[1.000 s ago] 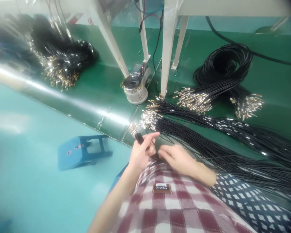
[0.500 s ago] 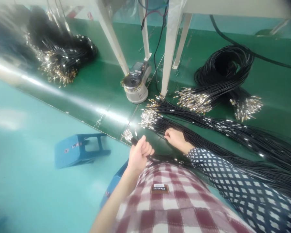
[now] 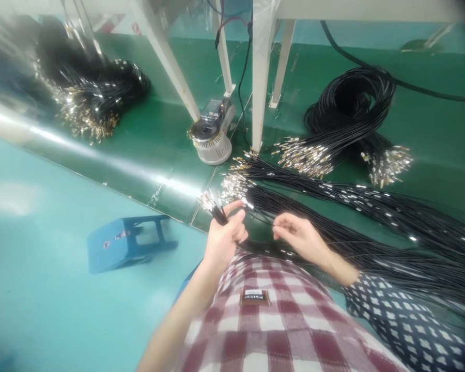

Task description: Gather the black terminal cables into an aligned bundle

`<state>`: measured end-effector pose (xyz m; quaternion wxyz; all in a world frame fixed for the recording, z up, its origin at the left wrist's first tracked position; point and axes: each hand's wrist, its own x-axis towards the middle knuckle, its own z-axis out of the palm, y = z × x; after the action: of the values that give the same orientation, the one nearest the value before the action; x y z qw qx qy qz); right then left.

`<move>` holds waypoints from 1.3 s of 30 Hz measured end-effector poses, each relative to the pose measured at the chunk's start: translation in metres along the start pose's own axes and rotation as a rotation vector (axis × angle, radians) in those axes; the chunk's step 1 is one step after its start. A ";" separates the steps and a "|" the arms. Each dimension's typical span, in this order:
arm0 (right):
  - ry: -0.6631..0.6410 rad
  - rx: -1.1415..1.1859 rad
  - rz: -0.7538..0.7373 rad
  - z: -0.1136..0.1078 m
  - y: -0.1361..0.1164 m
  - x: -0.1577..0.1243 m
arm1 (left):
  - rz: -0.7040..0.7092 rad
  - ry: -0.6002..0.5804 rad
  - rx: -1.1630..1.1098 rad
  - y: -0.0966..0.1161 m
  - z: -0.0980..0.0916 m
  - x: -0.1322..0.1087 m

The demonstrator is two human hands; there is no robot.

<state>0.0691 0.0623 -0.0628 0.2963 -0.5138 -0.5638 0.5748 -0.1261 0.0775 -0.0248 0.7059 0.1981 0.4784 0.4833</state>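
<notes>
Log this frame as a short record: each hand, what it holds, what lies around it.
left hand: closed on small cable bunch, metal tips pointing away
right hand: fingers curled above loose cables; grip unclear
surface: green belt
on belt: coiled cable bundle, second heap, round grey device
floor: blue stool
</notes>
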 end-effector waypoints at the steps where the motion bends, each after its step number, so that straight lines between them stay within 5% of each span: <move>1: -0.030 0.032 0.008 0.000 -0.002 -0.003 | 0.012 0.003 0.004 0.001 0.003 0.000; 5: -0.112 0.108 0.039 -0.005 -0.005 -0.013 | 0.019 0.006 0.059 0.000 0.007 0.000; 8: -0.143 -0.059 0.026 -0.005 -0.014 -0.013 | -0.001 -0.008 0.072 -0.003 0.006 -0.005; 14: 0.091 -0.308 -0.356 0.022 -0.046 0.005 | 0.034 -0.037 0.071 -0.002 0.005 -0.016; 17: 0.093 -0.383 -0.435 0.015 -0.028 0.000 | 0.058 0.010 0.045 -0.003 0.004 -0.019; 21: 0.016 -0.606 -0.263 -0.021 0.020 -0.022 | 0.074 0.048 0.026 -0.007 0.000 -0.019; 24: 0.048 -0.622 -0.202 -0.029 0.029 -0.027 | 0.063 0.031 0.018 -0.008 -0.002 -0.020; 30: -0.014 -0.368 -0.362 0.012 -0.018 0.001 | 0.055 0.021 -0.018 -0.001 0.001 -0.019; 33: 0.006 -0.290 -0.318 0.025 -0.040 0.007 | 0.051 -0.002 -0.039 0.001 0.001 -0.019; 39: -0.153 -0.407 -0.229 0.032 -0.055 0.008 | -0.018 0.026 -0.004 -0.005 -0.008 -0.014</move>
<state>0.0239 0.0694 -0.0174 0.2064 -0.4508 -0.7431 0.4493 -0.1316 0.0615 -0.0249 0.7041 0.1862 0.4884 0.4806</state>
